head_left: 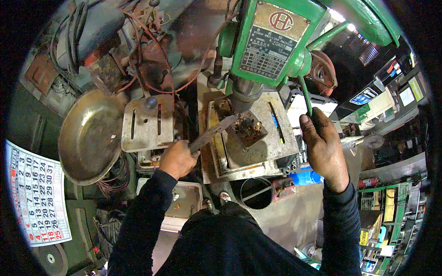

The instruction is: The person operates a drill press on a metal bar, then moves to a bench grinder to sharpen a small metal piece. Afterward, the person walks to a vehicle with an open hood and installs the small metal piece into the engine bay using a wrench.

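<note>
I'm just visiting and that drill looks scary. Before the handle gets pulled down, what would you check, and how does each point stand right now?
1. Left hand grips the flat metal strip: ok.
2. Strip reaches under the drill spindle, over the rusty block: ok.
3. Right hand holds the green feed handle: ok.
4. Strip clamped to the drill table: not ok, only the hand holds it.
5. Fingers away from the spindle: ok, the left hand sits at the strip's far end.
6. Drill bit fitted and spinning: cannot tell.
</note>
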`<act>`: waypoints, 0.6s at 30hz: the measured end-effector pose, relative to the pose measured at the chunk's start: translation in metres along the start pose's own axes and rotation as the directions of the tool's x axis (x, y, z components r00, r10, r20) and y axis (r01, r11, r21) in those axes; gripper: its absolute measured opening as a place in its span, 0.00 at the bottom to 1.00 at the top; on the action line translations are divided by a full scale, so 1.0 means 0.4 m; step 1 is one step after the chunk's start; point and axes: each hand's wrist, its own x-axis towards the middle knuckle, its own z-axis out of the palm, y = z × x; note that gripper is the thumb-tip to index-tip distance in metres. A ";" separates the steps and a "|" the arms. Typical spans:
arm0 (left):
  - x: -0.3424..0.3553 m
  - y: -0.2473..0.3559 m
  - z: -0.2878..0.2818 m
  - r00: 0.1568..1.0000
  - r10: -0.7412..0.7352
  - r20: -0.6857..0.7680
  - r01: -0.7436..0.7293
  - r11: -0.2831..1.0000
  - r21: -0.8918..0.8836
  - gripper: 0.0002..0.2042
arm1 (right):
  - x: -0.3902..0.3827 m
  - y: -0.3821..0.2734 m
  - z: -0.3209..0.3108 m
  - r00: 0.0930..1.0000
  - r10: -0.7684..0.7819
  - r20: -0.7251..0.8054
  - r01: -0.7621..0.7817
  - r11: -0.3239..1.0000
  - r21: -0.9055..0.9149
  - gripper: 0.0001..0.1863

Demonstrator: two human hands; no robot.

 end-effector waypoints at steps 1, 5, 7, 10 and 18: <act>-0.001 0.006 -0.007 1.000 0.013 0.002 -0.014 1.000 0.011 0.20 | 0.000 0.002 0.003 0.999 -0.045 -0.028 0.044 0.998 -0.033 0.22; -0.006 0.027 -0.032 0.993 -0.120 0.014 0.121 0.990 -0.077 0.19 | 0.002 0.011 0.015 0.992 -0.112 -0.055 0.109 0.992 -0.060 0.22; -0.009 0.028 -0.034 0.968 -0.245 0.062 0.252 0.948 -0.192 0.19 | 0.002 0.015 0.017 0.997 -0.074 -0.025 0.074 0.997 -0.027 0.21; -0.004 0.014 -0.020 0.994 -0.049 0.096 0.050 0.999 -0.009 0.18 | 0.004 0.014 0.003 1.000 -0.020 -0.003 0.019 1.000 -0.022 0.21; -0.014 0.031 0.050 0.985 -0.163 -0.056 0.158 0.984 -0.076 0.18 | 0.003 -0.013 -0.017 0.996 -0.085 0.005 0.085 0.990 -0.109 0.22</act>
